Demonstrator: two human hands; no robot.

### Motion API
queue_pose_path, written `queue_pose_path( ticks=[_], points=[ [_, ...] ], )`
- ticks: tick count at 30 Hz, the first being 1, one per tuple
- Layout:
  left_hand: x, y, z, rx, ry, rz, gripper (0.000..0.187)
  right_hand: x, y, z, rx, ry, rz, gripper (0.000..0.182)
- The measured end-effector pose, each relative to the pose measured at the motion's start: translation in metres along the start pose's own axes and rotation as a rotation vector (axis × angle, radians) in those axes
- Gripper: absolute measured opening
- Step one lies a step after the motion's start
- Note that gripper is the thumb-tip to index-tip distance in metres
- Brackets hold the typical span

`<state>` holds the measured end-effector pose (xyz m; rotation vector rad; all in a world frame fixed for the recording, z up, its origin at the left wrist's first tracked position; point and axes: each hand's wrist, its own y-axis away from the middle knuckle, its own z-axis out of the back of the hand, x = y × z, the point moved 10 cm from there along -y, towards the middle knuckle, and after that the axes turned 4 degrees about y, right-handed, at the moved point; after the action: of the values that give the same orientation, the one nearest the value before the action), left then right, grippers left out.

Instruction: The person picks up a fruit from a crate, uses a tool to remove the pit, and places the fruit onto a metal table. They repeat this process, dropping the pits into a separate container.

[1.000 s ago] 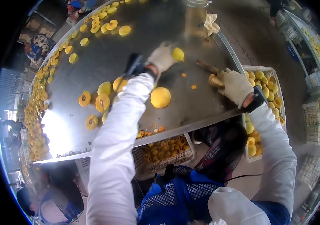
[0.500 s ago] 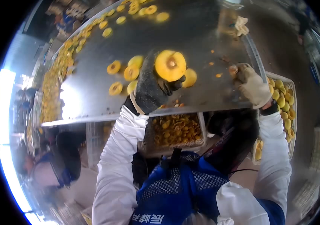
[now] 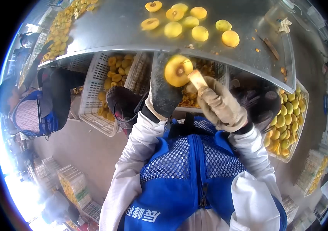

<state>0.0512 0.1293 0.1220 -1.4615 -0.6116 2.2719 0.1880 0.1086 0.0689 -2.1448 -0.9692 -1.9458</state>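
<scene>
My left hand [image 3: 164,88], in a dark glove, holds a yellow fruit half [image 3: 177,71] with its cut face and brown pit area up. My right hand [image 3: 222,107], in a pale glove, grips a tool with a light wooden handle [image 3: 197,79], whose end meets the fruit's right edge. The tool's tip is too small to make out. Both hands are in front of the near edge of the metal table [image 3: 125,29]. Several fruit halves, among them one cut side up [image 3: 174,14] and one rounded side up [image 3: 230,38], lie on it.
White crates of fruit stand below the table at the left [image 3: 90,92] and right [image 3: 304,115]. Between them, a container of fruit pieces [image 3: 206,67] is partly hidden by my hands. A thin stick [image 3: 271,49] lies on the table. Another person [image 3: 37,111] is at the left.
Both hands have come back from over the table to in front of its edge and closer together. The wooden-handled tool now shows at the fruit. The view has shifted, showing more floor.
</scene>
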Motion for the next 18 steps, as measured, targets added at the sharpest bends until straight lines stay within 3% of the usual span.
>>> queue_pose_path(
  ticks=[2, 4, 6, 8, 10, 11, 13, 14, 16, 18],
  points=[
    [0.016, 0.007, 0.0, 0.029, 0.227, 0.159, 0.039, 0.001, 0.003, -0.018, 0.133, 0.031, -0.026, 0.042],
    [0.015, 0.012, 0.003, 0.054, 0.144, 0.145, 0.039, -0.014, -0.002, -0.022, 0.08, 0.018, -0.035, 0.044],
    [0.022, 0.021, 0.01, -0.033, 0.314, 0.204, 0.041, -0.03, -0.007, -0.014, 0.017, 0.148, -0.125, 0.045],
    [0.023, 0.022, 0.016, 0.004, 0.153, 0.131, 0.042, -0.027, -0.01, -0.016, -0.001, 0.16, -0.073, 0.042],
    [0.02, 0.023, 0.017, 0.016, -0.005, -0.014, 0.046, -0.005, -0.012, -0.013, -0.118, 0.491, 0.11, 0.037],
    [0.021, 0.023, 0.017, 0.013, -0.001, -0.009, 0.046, 0.0, -0.011, -0.016, -0.116, 0.495, 0.104, 0.037],
    [0.038, 0.027, 0.015, 0.003, 0.253, 0.169, 0.05, -0.007, -0.005, -0.018, -0.116, 0.295, -0.115, 0.042],
    [0.04, 0.03, 0.015, 0.0, 0.257, 0.176, 0.05, -0.014, -0.007, -0.017, -0.114, 0.298, -0.123, 0.042],
    [0.038, 0.03, 0.018, -0.006, 0.109, 0.094, 0.053, 0.0, -0.012, -0.012, -0.184, 0.513, 0.171, 0.036],
    [0.04, 0.029, 0.018, -0.021, 0.189, 0.154, 0.053, 0.002, -0.015, -0.015, -0.196, 0.513, 0.19, 0.036]
  ],
)
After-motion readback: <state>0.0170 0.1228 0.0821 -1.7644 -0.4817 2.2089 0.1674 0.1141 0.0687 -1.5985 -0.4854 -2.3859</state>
